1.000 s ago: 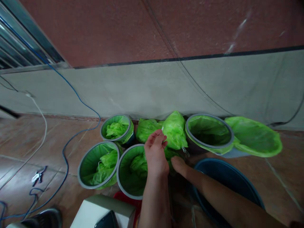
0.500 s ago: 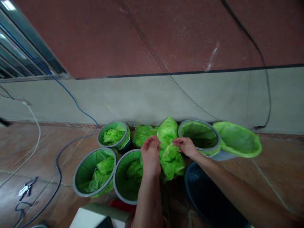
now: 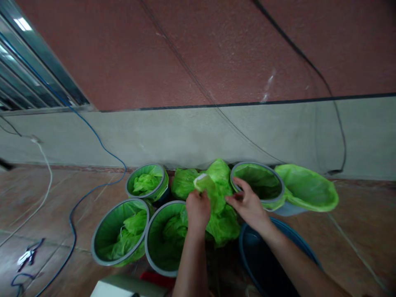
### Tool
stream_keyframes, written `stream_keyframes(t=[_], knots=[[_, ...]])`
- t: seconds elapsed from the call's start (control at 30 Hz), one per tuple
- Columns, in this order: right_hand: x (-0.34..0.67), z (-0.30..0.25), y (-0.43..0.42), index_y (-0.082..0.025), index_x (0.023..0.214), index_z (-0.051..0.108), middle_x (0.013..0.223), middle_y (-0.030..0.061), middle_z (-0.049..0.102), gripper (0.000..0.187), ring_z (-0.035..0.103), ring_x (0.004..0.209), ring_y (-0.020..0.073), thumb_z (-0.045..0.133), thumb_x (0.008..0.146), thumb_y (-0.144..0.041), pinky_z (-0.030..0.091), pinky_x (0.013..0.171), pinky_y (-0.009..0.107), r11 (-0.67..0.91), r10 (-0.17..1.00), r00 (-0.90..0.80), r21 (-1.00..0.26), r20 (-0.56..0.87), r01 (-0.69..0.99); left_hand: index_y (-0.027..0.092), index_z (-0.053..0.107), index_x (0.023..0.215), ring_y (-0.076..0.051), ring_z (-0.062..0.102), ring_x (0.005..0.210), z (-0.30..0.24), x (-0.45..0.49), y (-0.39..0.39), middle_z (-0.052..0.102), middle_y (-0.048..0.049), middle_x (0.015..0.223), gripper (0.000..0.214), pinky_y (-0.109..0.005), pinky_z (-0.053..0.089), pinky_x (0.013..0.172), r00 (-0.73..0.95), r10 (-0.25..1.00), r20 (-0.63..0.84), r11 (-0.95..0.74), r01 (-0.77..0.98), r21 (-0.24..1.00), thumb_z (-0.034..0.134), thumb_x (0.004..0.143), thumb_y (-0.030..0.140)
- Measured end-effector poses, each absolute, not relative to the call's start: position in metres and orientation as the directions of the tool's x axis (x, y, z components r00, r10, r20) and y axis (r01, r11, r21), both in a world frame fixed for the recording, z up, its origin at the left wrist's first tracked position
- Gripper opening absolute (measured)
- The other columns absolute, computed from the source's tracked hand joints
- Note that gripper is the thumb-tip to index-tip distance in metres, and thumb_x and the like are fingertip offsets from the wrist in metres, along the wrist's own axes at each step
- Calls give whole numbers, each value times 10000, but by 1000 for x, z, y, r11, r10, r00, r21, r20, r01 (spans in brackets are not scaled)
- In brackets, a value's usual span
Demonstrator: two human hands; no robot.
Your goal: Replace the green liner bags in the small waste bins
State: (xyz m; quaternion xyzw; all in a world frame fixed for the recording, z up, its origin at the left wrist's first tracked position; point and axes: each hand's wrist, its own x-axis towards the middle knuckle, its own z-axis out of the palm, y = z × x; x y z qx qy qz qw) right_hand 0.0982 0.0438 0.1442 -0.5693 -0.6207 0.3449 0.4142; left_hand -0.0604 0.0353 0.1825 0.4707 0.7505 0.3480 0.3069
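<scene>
My left hand (image 3: 198, 209) is closed on a light green plastic bag (image 3: 206, 187), whose gathered end shows a white patch above the fist. To its right, my right hand (image 3: 248, 206) has its thumb and fingers apart, with nothing visible between them. It hovers beside the heap of green bags (image 3: 223, 227) under both hands. Whether its fingertips brush the plastic I cannot tell. Just behind the right hand stands a grey-rimmed bin (image 3: 282, 181) lined with green plastic.
Green-lined bins, among them a front left bin (image 3: 96, 235), stand left of the hands. A dark blue tub (image 3: 243, 247) sits under my right forearm. At far right leans another green-lined bin (image 3: 312, 189). Pliers-like tools (image 3: 27, 255) and a blue cable (image 3: 73, 222) lie on the tiles.
My right hand has let go of the bag's white bit and spread its fingers. My left hand has closed into a fist, and a white-tipped bag end now stands above it.
</scene>
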Motion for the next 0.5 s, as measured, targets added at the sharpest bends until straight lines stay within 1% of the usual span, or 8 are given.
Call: stream_keyframes(t=[0.07, 0.1, 0.17, 0.23, 0.3, 0.33, 0.4, 0.5], knots=[[90, 100, 26, -171, 1493, 326, 1408, 186, 498, 900, 681, 875, 229, 719, 725, -425, 551, 810, 396, 5, 998, -59, -807, -37, 591, 171, 608, 651, -194, 633, 574, 179, -60, 40, 648, -68, 583, 292, -280, 421, 571, -384, 911, -150, 273, 288, 918, 521, 871, 342], [83, 79, 20, -135, 1518, 267, 1442, 210, 454, 940, 668, 997, 264, 707, 736, -414, 537, 865, 399, -18, 989, -100, -766, -108, 643, 173, 595, 639, -173, 608, 528, 180, -58, 41, 623, -41, 547, 291, -266, 414, 545, -409, 900, -152, 236, 164, 958, 552, 852, 366], [66, 40, 15, -85, 1528, 222, 1476, 250, 396, 944, 616, 1146, 300, 684, 762, -386, 503, 940, 394, -108, 968, -75, -666, -240, 738, 166, 590, 656, -140, 576, 485, 187, -56, 41, 596, -1, 524, 285, -243, 419, 524, -495, 855, -157, 114, -116, 987, 612, 814, 403], [50, 7, 19, -58, 1537, 183, 1473, 273, 392, 919, 587, 1202, 312, 643, 806, -373, 484, 966, 385, -203, 929, -26, -566, -369, 799, 156, 600, 714, -112, 575, 493, 199, -57, 39, 606, 21, 555, 260, -223, 447, 546, -580, 795, -180, -70, -383, 921, 655, 794, 397], [38, -21, 27, -30, 1533, 195, 1453, 284, 414, 880, 568, 1233, 321, 629, 821, -309, 477, 972, 367, -228, 883, -44, -509, -467, 830, 156, 604, 773, -89, 590, 523, 212, -65, 36, 621, 34, 596, 212, -203, 470, 583, -612, 758, -225, -239, -582, 777, 660, 813, 356], [34, -34, 32, -25, 1528, 222, 1443, 284, 430, 851, 556, 1250, 326, 627, 814, -249, 470, 981, 363, -219, 864, -67, -492, -500, 843, 159, 603, 781, -79, 592, 531, 217, -71, 35, 618, 39, 598, 189, -191, 473, 590, -609, 753, -248, -292, -648, 703, 648, 833, 335], [29, -57, 39, -42, 1495, 333, 1431, 274, 459, 806, 516, 1292, 344, 636, 751, -106, 445, 1015, 377, -187, 835, -117, -477, -538, 859, 166, 598, 772, -67, 590, 538, 222, -85, 33, 607, 44, 587, 172, -172, 474, 596, -594, 754, -282, -351, -726, 591, 598, 880, 299], [25, -81, 46, -112, 1350, 551, 1392, 234, 524, 766, 463, 1323, 396, 684, 606, 13, 406, 1055, 461, -171, 808, -162, -489, -566, 855, 169, 605, 765, -60, 593, 549, 222, -98, 32, 629, 30, 616, 225, -163, 481, 600, -613, 714, -338, -401, -754, 521, 499, 942, 261]])
